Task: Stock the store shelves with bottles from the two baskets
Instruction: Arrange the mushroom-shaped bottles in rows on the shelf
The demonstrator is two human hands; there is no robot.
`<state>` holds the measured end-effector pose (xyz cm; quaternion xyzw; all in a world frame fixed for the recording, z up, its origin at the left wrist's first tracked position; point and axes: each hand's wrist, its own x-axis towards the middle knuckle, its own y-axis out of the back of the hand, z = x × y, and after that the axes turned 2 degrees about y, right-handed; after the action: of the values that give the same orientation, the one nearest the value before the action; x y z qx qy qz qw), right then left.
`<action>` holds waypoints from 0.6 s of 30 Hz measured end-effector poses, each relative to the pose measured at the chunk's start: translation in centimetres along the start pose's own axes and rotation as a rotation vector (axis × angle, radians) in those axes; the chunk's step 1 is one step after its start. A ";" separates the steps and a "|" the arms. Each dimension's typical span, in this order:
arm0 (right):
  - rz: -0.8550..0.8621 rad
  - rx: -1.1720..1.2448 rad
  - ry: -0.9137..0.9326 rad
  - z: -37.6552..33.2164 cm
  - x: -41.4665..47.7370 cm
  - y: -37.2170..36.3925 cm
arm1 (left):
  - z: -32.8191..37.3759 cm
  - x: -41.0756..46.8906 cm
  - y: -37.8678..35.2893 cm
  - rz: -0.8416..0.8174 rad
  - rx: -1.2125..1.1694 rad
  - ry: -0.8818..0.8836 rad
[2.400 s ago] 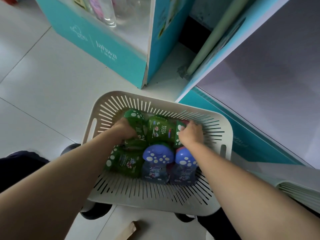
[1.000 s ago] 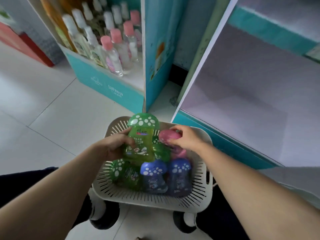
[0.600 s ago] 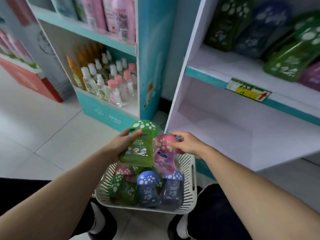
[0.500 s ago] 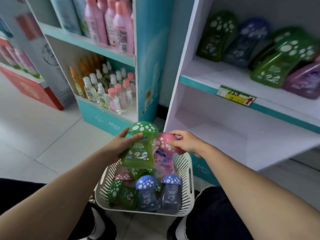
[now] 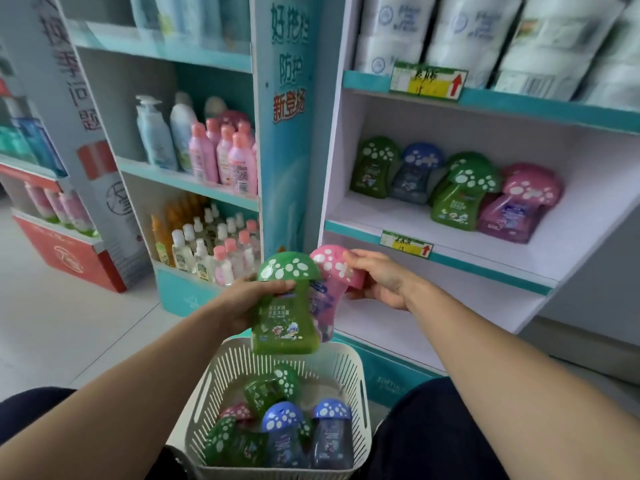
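Note:
My left hand point(image 5: 239, 299) grips a green mushroom-capped bottle point(image 5: 285, 308) upright above the white slotted basket point(image 5: 360, 372). My right hand point(image 5: 379, 280) holds a pink mushroom-capped bottle point(image 5: 329, 271) by its cap, just behind the green one. Both bottles hang in front of the white shelf unit's lower left corner. The basket between my knees holds several more green, blue and pink bottles point(image 5: 282, 434). On the middle shelf point(image 5: 391, 220) stand several matching bottles point(image 5: 453, 199) toward the back and right.
The lower shelf point(image 5: 485, 303) is bare. Toilet-paper packs point(image 5: 467, 32) fill the top shelf. A teal divider panel point(image 5: 287, 133) separates a left unit packed with pink and clear bottles point(image 5: 221, 161). White tiled floor point(image 5: 69, 306) lies at left.
Both hands have lifted the green and pink bottles out of the basket and up toward the shelves. My view has tilted up from the basket to the shelf unit.

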<state>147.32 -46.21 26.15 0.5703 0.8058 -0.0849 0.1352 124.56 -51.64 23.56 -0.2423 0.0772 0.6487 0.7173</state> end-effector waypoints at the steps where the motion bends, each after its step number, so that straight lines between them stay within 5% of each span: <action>1: 0.014 0.021 0.011 -0.3 -0.3 0.1 | 0.3 -0.3 -0.4 -0.003 0.000 -0.014; 10: 0.289 -0.204 0.235 -5.0 -3.2 1.3 | 4.1 -2.1 -5.4 0.008 0.012 -0.181; 18: 0.445 -0.419 0.395 -9.7 -6.1 5.8 | 9.1 -2.6 -9.3 0.150 0.616 -0.571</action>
<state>153.49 -46.91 37.32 0.6970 0.6724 0.2254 0.1061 131.29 -50.28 34.88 0.1789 0.0831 0.6867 0.6997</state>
